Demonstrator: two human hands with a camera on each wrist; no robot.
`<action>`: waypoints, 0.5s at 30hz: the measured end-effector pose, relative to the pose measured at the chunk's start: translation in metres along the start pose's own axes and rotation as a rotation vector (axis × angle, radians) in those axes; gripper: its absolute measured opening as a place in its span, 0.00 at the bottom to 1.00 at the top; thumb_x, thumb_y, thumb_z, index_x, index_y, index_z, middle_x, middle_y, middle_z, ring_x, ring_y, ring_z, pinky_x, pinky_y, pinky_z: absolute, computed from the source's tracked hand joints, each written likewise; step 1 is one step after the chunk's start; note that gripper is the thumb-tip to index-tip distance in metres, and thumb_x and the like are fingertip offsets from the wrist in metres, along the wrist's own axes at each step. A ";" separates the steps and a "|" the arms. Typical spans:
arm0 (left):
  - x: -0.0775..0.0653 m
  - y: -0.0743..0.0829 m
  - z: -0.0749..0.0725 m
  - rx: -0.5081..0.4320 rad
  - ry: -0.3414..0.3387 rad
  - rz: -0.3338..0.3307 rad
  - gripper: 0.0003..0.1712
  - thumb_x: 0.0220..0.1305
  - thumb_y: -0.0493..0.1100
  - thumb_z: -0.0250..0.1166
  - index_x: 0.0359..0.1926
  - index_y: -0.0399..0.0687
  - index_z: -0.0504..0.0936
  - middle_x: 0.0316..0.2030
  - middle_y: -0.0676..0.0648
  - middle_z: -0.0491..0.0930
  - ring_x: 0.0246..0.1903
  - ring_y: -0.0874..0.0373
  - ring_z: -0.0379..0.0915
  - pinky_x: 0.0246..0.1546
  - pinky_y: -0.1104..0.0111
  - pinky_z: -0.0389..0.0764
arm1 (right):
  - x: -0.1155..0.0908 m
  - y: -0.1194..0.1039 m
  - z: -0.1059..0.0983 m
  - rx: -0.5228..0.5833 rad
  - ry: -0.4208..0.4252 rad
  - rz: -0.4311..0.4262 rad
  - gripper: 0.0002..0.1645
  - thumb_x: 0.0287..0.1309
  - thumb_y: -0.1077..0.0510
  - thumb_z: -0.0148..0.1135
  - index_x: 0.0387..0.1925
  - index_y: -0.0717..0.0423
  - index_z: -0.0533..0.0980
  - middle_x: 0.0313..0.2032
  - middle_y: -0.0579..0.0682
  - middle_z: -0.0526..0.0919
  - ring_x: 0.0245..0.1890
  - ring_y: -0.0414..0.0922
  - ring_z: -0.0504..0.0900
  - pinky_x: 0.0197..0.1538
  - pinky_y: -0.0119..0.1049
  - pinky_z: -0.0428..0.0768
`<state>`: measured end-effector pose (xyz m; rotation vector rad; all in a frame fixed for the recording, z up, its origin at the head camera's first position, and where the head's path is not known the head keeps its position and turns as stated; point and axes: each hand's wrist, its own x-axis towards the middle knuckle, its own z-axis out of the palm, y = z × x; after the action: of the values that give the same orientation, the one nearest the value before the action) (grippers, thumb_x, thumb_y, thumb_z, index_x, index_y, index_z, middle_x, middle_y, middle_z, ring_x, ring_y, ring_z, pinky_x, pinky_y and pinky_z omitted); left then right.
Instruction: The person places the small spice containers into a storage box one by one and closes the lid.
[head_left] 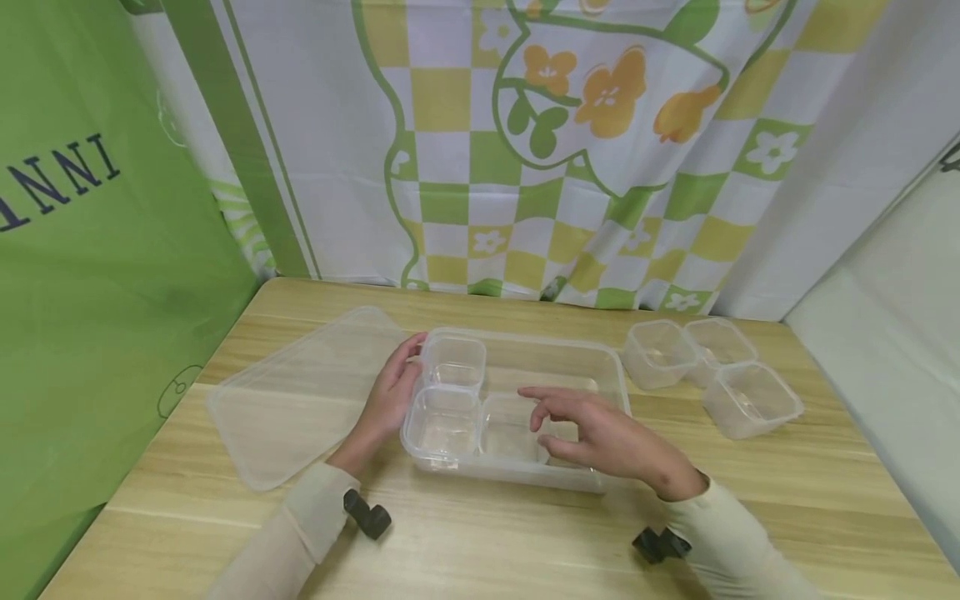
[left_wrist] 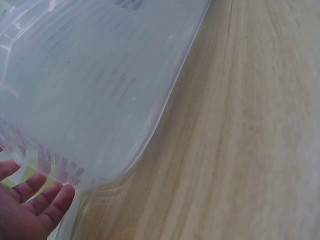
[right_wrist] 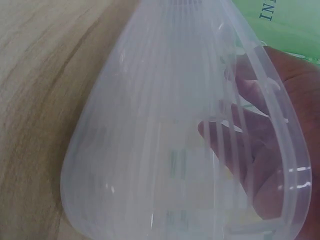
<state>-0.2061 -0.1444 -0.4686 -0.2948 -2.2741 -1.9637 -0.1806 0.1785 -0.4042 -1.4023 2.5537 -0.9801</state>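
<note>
A large clear rectangular plastic box [head_left: 555, 354] stands mid-table in the head view. My left hand [head_left: 388, 398] rests against its left end wall, fingers extended along the outside; the left wrist view shows the fingertips [left_wrist: 62, 200] at the box's corner. Inside the box, one small clear container [head_left: 453, 360] fills the back left corner and a second container [head_left: 442, 421] the front left. Beside that one is a third small container [head_left: 506, 425], partly hidden by my right hand [head_left: 611, 433]. That hand hovers over the box's right half, fingers loosely bent and apart, holding nothing.
A flat translucent lid [head_left: 300, 400] lies on the table left of the box. Three small clear containers, including a front one [head_left: 750, 400], stand close together at the right. Patterned curtains [head_left: 525, 200] hang behind the wooden table [head_left: 480, 542].
</note>
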 end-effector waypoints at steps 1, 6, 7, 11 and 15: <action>0.000 0.000 0.000 -0.001 -0.001 -0.002 0.26 0.80 0.36 0.45 0.75 0.41 0.64 0.62 0.33 0.71 0.55 0.36 0.74 0.54 0.56 0.77 | 0.000 0.000 0.000 0.001 0.002 -0.004 0.07 0.64 0.64 0.66 0.40 0.49 0.78 0.68 0.55 0.75 0.67 0.51 0.74 0.50 0.41 0.75; 0.001 0.000 0.000 0.007 0.006 -0.013 0.27 0.80 0.36 0.46 0.75 0.42 0.65 0.61 0.34 0.71 0.55 0.36 0.74 0.53 0.56 0.77 | 0.001 -0.001 0.001 0.020 0.010 -0.007 0.07 0.64 0.64 0.67 0.42 0.52 0.78 0.67 0.59 0.75 0.64 0.53 0.77 0.51 0.43 0.80; 0.001 0.000 0.000 0.006 0.006 -0.014 0.27 0.80 0.36 0.46 0.76 0.42 0.65 0.61 0.34 0.72 0.55 0.36 0.74 0.53 0.56 0.77 | 0.001 -0.001 0.001 0.024 0.011 -0.004 0.08 0.65 0.63 0.67 0.43 0.52 0.78 0.67 0.60 0.75 0.63 0.54 0.77 0.52 0.43 0.81; 0.001 0.000 0.000 0.004 0.007 -0.017 0.27 0.80 0.36 0.46 0.76 0.42 0.65 0.61 0.34 0.72 0.55 0.37 0.75 0.52 0.57 0.77 | 0.000 -0.002 0.002 0.039 0.012 0.013 0.10 0.67 0.61 0.66 0.48 0.50 0.77 0.68 0.59 0.73 0.65 0.56 0.75 0.54 0.43 0.82; 0.001 0.000 0.000 0.004 0.005 -0.009 0.26 0.80 0.36 0.45 0.75 0.41 0.65 0.62 0.33 0.71 0.55 0.36 0.74 0.53 0.56 0.76 | -0.002 -0.003 0.002 0.028 0.023 0.033 0.13 0.69 0.59 0.66 0.52 0.53 0.77 0.69 0.55 0.73 0.65 0.53 0.75 0.56 0.43 0.81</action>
<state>-0.2071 -0.1442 -0.4688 -0.2795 -2.2797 -1.9623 -0.1768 0.1781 -0.4048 -1.3460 2.5600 -1.0283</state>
